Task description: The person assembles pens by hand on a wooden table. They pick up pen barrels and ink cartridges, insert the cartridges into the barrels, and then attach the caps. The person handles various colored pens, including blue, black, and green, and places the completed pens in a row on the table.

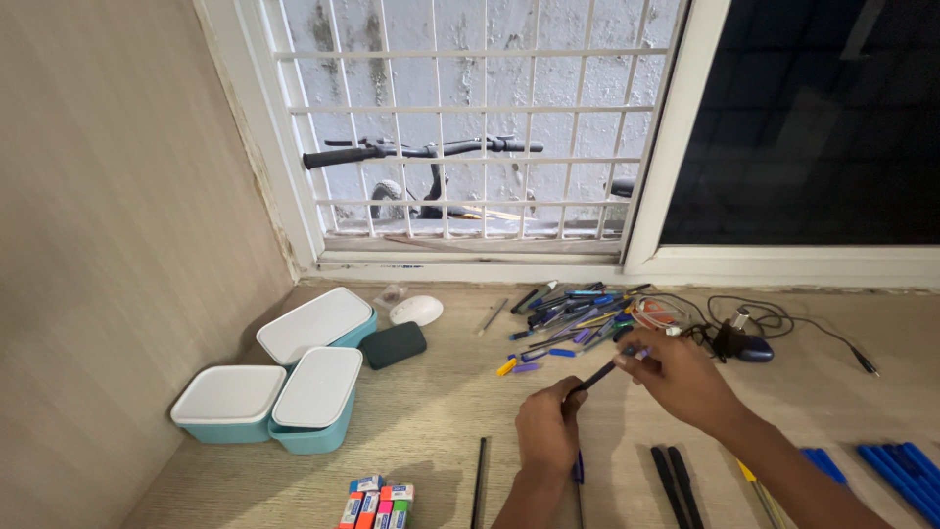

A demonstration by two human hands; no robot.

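Both hands on one dark pen (599,375), held just above the desk (441,411), in front of the loose pile of pens (573,323) by the window. Left hand (546,431) is curled closed round the lower end of the pen, knuckles up. Right hand (681,377) is pinching the upper end, thumb and forefinger closed on what looks like a bluish cap or tip; other fingers loosely bent. Can't tell if the cap is going on or off. Progress, judging by layout: some sorting looks done. Two black pens (674,475) lie side by side near the front edge, a row of blue pens (896,470) sits at far right, and a single dark pen (481,480) lies to the left of the left wrist. Something yellow-tipped (754,480) shows beside the right forearm, too hidden to identify. The pile remains large and mixed, so I'd say most of the work is left. Off to the side: three teal boxes with white lids (294,377), a dark pouch (394,345), a white mouse (417,310), a tangle of cables (725,328), erasers (377,504) at the front edge.
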